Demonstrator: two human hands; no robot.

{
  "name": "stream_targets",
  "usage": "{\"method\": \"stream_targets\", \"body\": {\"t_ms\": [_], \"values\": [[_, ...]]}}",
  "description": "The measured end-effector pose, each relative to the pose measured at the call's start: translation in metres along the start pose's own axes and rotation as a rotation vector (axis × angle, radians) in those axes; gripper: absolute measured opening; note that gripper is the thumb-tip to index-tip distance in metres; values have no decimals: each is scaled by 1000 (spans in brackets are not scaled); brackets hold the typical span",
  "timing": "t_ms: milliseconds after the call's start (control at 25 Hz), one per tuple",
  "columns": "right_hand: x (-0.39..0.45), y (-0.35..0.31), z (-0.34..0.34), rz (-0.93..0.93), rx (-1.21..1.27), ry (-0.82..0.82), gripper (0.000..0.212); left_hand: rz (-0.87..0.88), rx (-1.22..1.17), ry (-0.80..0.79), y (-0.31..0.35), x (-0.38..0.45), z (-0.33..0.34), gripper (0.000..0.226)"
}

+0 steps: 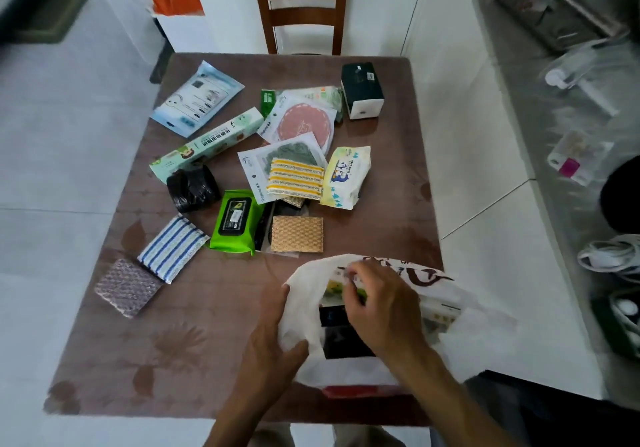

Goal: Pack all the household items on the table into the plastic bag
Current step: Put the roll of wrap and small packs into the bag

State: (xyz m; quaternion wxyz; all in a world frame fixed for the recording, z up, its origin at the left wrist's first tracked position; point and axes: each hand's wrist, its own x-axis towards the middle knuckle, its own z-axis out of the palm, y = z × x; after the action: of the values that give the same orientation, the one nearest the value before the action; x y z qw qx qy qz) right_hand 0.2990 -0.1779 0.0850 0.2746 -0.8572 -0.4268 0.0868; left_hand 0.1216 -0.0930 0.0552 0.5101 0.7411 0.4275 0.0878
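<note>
A white plastic bag lies at the near right of the brown table, with dark and yellow-green items showing inside its mouth. My left hand grips the bag's left edge. My right hand reaches into the bag's opening, fingers curled on something blurred. On the table lie a green wet-wipe pack, a black roll, a blue-striped sponge, a purple scouring pad, a tan pad, a yellow-striped sponge, a baby-wipe pack and a long green box.
Farther back lie a blue pouch, round pads in clear packets and a black-and-white box. A wooden chair stands behind the table. A cluttered grey counter runs along the right.
</note>
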Motion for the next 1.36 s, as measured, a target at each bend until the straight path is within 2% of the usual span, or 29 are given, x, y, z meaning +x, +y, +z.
{"method": "stream_targets", "body": {"t_ms": [80, 160, 280, 440, 520, 560, 640, 720, 840, 920, 1000, 1120, 1240, 1280, 1320, 1360], "values": [[44, -23, 16, -120, 40, -59, 15, -31, 11, -15, -7, 1, -5, 88], [85, -31, 46, -146, -18, -216, 24, -32, 34, -49, -11, 3, -8, 89], [134, -19, 98, -44, -177, -471, 39, -1, 81, -89, -13, 6, -8, 84], [155, 4, 152, 61, -324, -592, 69, 30, 73, -123, -21, 13, -10, 81], [148, 11, 161, 141, -340, -577, 77, 53, 78, -138, -22, 13, -11, 82], [145, 11, 158, 194, -342, -549, 72, 59, 73, -144, -23, 13, -12, 83], [144, 5, 137, 231, -283, -456, 45, 67, 3, -163, -23, 13, -14, 86], [138, 7, 99, 211, -20, -328, 25, 81, -66, -174, -23, 16, -15, 87], [96, 22, 13, 249, 507, -188, 29, 40, -120, -189, -18, 22, -12, 87], [52, 49, -35, 253, 598, -216, 34, 9, -130, -169, -18, 23, -9, 86], [14, 81, -59, 294, 494, -343, 35, -9, -116, -135, -15, 22, -4, 86], [-10, 95, -48, 344, 349, -640, 38, 0, -97, -114, -9, 20, 1, 87], [-8, 78, -16, 171, 23, -779, 25, 7, -78, -123, -2, 15, -2, 86], [-5, 69, -8, 127, -154, -778, 22, 6, -74, -120, -1, 12, -6, 85], [-1, 59, -4, 131, -273, -688, 24, -6, -96, -129, -1, 10, -10, 82], [3, 48, -4, 139, -286, -536, 27, -46, -167, -143, -2, 7, -15, 75]]}}
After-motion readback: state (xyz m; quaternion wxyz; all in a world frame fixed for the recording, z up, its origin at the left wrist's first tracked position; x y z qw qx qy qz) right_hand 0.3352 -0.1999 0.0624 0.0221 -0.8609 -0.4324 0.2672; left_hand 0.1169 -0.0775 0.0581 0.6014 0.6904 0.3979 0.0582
